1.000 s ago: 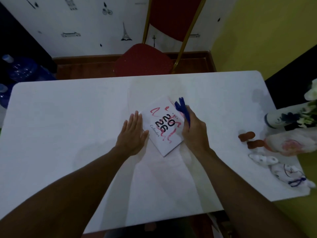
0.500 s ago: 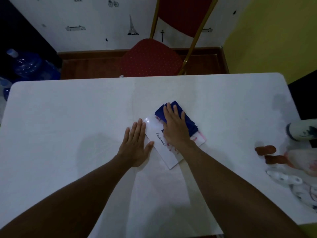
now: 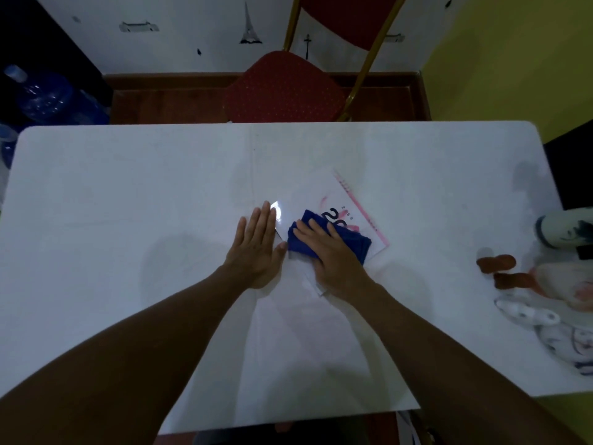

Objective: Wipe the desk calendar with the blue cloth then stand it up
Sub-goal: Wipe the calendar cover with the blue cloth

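Head view, looking down: a white counter (image 3: 128,203) is seen from above, with two bare forearms reaching in from the bottom edge. Near the middle of the counter a desk calendar (image 3: 356,200) lies flat, turned at an angle, its pink-edged binding toward the far right and large dark numerals partly showing. A folded blue cloth (image 3: 353,244) is spread over the near half of the calendar. The right hand (image 3: 327,252) is laid palm down on the cloth, fingers spread, pressing it against the cover rather than gripping it. The left hand (image 3: 256,245) is laid flat and open on the counter, fingers together, just beside the calendar's left corner, its thumb close to the cloth; whether it touches the calendar's edge cannot be told.

Wiping appears to be the step in hand; the far half of the cover is not under the cloth, and the calendar has not been stood up. For the next move, the cloth would likely need to be swept across the remaining exposed surface while the calendar is braced against sliding. Afterwards the cloth would have to be released and the calendar opened onto its base.
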The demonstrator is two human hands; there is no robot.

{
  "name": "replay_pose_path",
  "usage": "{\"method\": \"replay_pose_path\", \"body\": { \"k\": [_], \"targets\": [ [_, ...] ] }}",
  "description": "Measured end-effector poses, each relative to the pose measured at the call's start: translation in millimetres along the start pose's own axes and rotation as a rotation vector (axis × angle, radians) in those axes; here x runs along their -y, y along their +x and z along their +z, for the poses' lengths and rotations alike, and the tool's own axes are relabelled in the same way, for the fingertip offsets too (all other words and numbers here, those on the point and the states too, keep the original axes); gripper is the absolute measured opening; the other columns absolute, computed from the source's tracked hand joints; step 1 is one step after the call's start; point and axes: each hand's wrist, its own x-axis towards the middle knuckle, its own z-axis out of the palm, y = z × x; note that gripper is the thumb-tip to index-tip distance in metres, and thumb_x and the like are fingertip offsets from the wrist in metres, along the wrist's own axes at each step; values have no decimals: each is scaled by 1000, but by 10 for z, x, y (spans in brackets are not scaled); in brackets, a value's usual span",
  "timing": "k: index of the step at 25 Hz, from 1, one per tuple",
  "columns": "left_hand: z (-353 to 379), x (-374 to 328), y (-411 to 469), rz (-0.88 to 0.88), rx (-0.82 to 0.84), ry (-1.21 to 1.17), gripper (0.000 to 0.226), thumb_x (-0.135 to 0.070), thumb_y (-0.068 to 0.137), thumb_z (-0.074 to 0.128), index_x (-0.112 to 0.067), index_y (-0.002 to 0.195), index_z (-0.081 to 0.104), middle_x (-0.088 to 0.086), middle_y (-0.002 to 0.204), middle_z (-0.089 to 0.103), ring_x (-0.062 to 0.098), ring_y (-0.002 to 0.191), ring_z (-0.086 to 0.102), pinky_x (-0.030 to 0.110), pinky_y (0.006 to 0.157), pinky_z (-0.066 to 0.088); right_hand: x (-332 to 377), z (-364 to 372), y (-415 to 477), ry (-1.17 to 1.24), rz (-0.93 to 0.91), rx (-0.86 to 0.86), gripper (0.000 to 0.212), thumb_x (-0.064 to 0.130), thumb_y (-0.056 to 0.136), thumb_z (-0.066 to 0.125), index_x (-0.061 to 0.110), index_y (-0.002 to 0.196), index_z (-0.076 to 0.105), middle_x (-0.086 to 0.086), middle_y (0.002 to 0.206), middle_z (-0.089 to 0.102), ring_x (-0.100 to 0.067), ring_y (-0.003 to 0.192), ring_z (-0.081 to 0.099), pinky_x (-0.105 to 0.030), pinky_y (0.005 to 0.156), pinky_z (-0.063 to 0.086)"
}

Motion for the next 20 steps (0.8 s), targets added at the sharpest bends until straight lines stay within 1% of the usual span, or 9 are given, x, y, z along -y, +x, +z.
{"method": "replay_pose_path", "body": {
  "k": [2,5,7,9,11,13,16,18,20],
  "targets": [
    [10,-20,-20,-13,-44,-12,70,-56,99,3,-18,152,-22,3,162,-26,20,149,-24,44,123,-8,29,49,-291,-19,-41,17,61,-1,97,57,13,155,44,1,162,41,-17,155,26,-42,129,14],
    [20,-53,-25,-24,-74,-18,71,-55,100,5,-16,155,-16,4,164,-21,20,150,-22,43,123,-8,-5,36,-539,-75,-106,34,64,3,95,64,15,154,45,1,161,43,-18,154,30,-44,126,24],
    [18,-51,-23,-25,-77,-4,72,-55,100,6,-15,156,-15,5,165,-20,20,151,-21,44,123,-7,-37,7,-474,-107,-95,36,68,1,93,64,13,156,42,0,163,40,-19,154,28,-44,127,22],
    [0,-52,-22,-29,-68,8,72,-54,100,6,-13,156,-13,6,165,-20,21,151,-20,44,123,-6,-50,-13,-239,-89,39,3,68,0,97,58,14,159,35,2,166,32,-20,157,20,-46,128,14],
    [-15,-61,-30,-30,-60,25,73,-54,99,6,-12,156,-13,6,165,-20,21,151,-20,44,124,-6,-78,-46,111,-49,191,-52,63,4,103,49,16,161,29,2,169,26,-20,158,14,-45,129,8],
    [-21,-74,-33,-30,-54,32,72,-53,100,7,-12,156,-13,6,164,-21,21,151,-21,45,124,-5,-113,-103,433,-24,256,-82,61,4,105,44,15,162,26,0,170,22,-22,159,10,-44,129,3],
    [-21,-76,-37,-35,-55,34,71,-52,101,9,-13,156,-13,6,164,-20,21,151,-20,45,124,-5,-130,-92,579,-41,245,-106,62,1,104,44,14,162,26,0,171,21,-23,159,10,-43,129,2],
    [-13,-77,-39,-32,-47,32,71,-53,100,6,-14,156,-15,5,164,-21,20,150,-21,44,124,-6,-71,-25,409,-42,200,-117,61,2,104,46,14,161,30,0,169,25,-23,158,13,-45,129,6],
    [-5,-68,-33,-34,-44,30,71,-55,99,2,-14,155,-17,5,164,-22,20,150,-22,44,123,-7,37,91,89,-47,146,-92,61,3,103,48,15,161,32,3,168,28,-21,158,15,-45,129,9]
  ]
}}
